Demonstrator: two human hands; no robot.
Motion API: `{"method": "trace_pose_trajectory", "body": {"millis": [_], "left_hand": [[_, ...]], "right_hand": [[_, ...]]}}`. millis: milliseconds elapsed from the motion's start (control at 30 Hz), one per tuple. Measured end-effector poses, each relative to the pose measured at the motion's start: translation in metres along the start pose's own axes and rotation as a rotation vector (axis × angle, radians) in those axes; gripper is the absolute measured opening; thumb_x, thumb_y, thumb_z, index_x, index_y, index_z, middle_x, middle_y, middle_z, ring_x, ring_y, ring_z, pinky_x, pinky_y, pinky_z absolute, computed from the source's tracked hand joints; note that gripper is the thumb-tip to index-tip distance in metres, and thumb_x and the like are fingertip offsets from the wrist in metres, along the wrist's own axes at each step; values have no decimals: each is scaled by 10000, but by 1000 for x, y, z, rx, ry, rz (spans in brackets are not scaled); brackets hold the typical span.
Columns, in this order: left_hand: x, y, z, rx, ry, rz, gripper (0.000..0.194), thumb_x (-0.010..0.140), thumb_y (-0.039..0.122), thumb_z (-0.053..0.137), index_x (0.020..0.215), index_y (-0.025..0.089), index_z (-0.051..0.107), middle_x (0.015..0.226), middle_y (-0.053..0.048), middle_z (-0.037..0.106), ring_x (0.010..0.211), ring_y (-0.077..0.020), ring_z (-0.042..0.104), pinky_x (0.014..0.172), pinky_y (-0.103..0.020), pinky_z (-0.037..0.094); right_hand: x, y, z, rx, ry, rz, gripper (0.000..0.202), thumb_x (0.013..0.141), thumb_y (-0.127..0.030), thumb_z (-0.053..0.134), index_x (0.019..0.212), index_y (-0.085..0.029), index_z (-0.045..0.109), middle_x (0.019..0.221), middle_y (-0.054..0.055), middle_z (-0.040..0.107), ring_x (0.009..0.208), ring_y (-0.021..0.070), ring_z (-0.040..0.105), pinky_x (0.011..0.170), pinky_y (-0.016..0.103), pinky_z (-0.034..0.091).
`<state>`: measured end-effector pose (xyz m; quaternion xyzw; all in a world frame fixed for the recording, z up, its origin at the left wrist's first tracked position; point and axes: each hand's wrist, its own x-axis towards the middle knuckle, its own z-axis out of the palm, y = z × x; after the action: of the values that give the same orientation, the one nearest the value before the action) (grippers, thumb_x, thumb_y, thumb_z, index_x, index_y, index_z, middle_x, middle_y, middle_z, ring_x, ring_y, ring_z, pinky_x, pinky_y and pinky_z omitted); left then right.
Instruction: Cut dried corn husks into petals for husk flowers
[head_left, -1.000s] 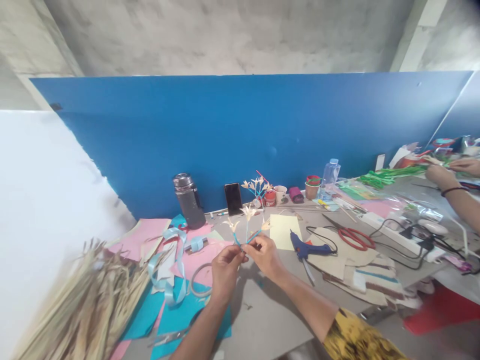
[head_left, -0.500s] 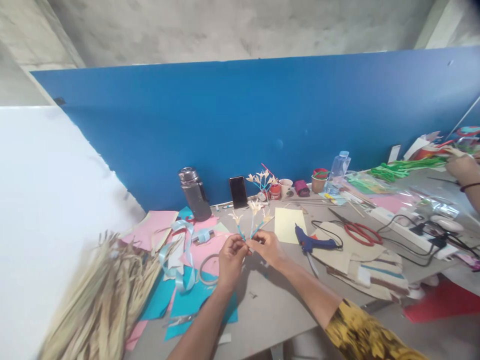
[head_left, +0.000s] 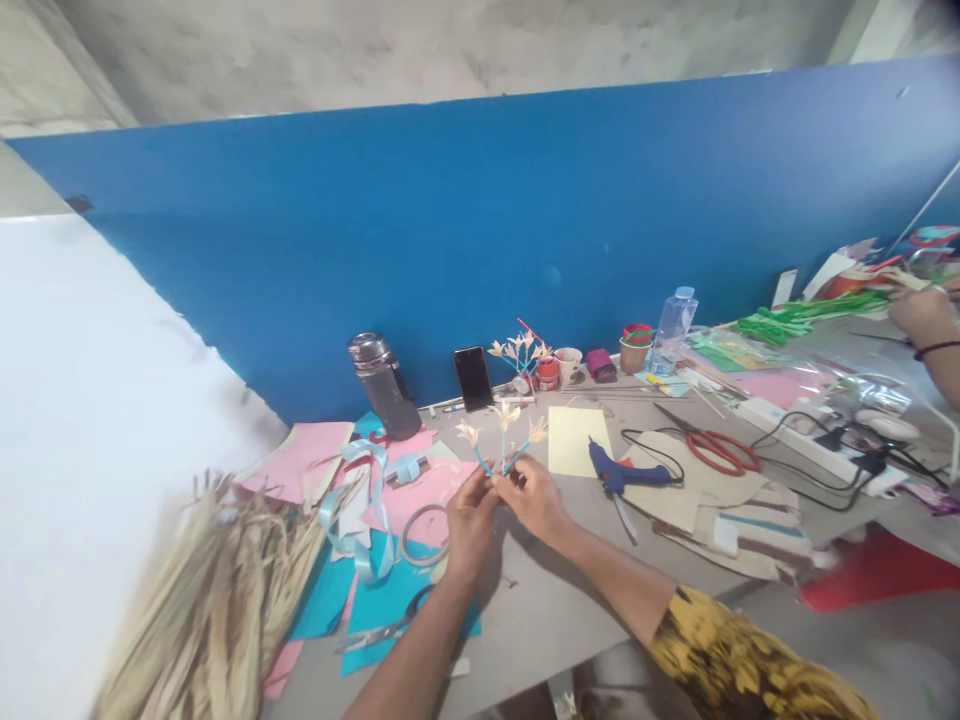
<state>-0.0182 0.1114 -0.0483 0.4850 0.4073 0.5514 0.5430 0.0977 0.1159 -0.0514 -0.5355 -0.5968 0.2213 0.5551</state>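
Note:
Three pale flowers (head_left: 505, 416) on light blue stems fan out above my hands, near the middle of the view. My left hand (head_left: 472, 510) pinches the lower ends of the stems. Closed against it, my right hand (head_left: 531, 498) grips the stems from the other side, and the fingertips of both hands meet. The stem ends are hidden by my fingers. Behind them, similar flowers (head_left: 517, 350) stand near a red jar (head_left: 547, 374). A yellow sheet (head_left: 574, 442) lies to the right of the held flowers.
Dry husks (head_left: 202, 610), blue ribbon (head_left: 366, 565), a tape ring (head_left: 424, 535) and a flask (head_left: 384, 388) are at left. Rightward are a glue gun (head_left: 626, 475), red-handled scissors (head_left: 720, 452), a power strip (head_left: 810, 455) and a bottle (head_left: 675, 332). Another person's hand (head_left: 926, 320) shows far right.
The right flower of the held bunch leans further outward, so the three are spread more evenly. Both hands still hold the stems. The camera view has shifted slightly.

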Motion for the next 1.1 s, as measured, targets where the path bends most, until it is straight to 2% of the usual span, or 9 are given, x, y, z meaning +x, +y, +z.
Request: {"method": "trace_pose_trajectory", "body": {"millis": [67,167,267,367,500,600,767,1000,1100], "left_hand": [[2,-3,-2,-8,-10,-3,465,714,303,752,1150,161,677,838,-51,750,779,-191,686,794,-324,525],[4,-3,-5,37,-16,17,488,706,274,738,1176,172,650,857,-51,744,813,-189,686,811,-324,521],[7,3,-10,123,36,66,341,699,250,709,1029,168,688,923,-67,730,867,-194,672,807,-313,522],[8,12,-14,146,79,51,202,727,312,704,861,163,682,801,-33,691,745,-165,644,702,-272,516],[7,20,-17,198,132,53,243,724,386,735,737,161,646,642,6,638,612,-137,601,597,-234,472],[6,21,-17,224,187,28,271,718,409,740,756,151,665,626,-4,651,599,-143,607,571,-236,468],[7,18,-16,107,250,-42,270,654,376,782,719,135,679,610,-6,654,599,-149,624,624,-265,506],[7,21,-15,-171,242,-131,328,556,371,853,612,149,618,572,-3,637,589,-134,615,660,-268,497],[7,21,-15,-144,213,-153,340,584,395,848,673,147,633,626,-24,658,633,-146,636,633,-256,486]], "right_hand": [[2,1,-4,46,-61,4,96,801,-246,606,759,-192,674,795,24,653,682,157,585,659,259,457],[5,6,-7,-10,-65,-6,86,768,-224,641,690,-188,645,764,21,641,681,159,573,661,262,441],[6,9,-9,-95,-54,-45,93,773,-218,653,686,-189,635,749,20,638,705,167,580,695,272,432],[4,5,-11,-170,-128,-58,125,828,-239,624,718,-186,650,728,23,642,673,166,586,667,271,409],[0,-4,-13,-250,-219,-32,152,860,-270,613,737,-193,661,676,16,645,583,152,559,582,257,351],[-1,-6,-12,-298,-218,-87,142,855,-231,607,730,-195,662,709,31,666,606,155,569,584,255,340],[-2,0,-10,-463,-215,-162,138,863,-214,609,739,-180,659,766,54,685,671,170,593,626,264,348],[-1,2,-10,-543,-225,-213,145,914,-258,596,823,-170,666,792,61,703,722,178,621,642,260,351],[1,1,-11,-553,-222,-207,133,904,-248,608,811,-173,667,790,61,707,719,178,622,640,258,348]]}}
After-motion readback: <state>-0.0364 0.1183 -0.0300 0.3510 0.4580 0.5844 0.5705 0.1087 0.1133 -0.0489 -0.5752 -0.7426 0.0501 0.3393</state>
